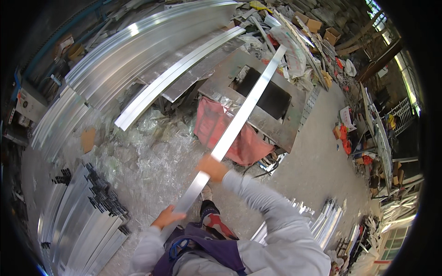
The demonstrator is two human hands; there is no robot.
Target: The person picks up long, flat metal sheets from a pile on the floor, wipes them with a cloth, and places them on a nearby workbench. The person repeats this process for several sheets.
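A long, flat silver metal profile [244, 112] runs diagonally from my waist up and to the right, its far end over a metal worktable [297, 124] with a dark rectangular opening. My right hand [212, 168] is wrapped round the profile a little short of the table. Closer to my body, my left hand [168, 217] grips the same profile near its lower end, which is partly hidden by my arm and clothing. A red cloth [209, 126] hangs from the table's near side, beneath the profile.
Another long profile [179, 76] and a large stack of metal lengths [152, 41] lie at the upper left. Bundled profiles [83, 221] stand at the lower left. Crumpled clear plastic [142, 156] covers the floor. Scrap and cardboard boxes [331, 36] line the upper right.
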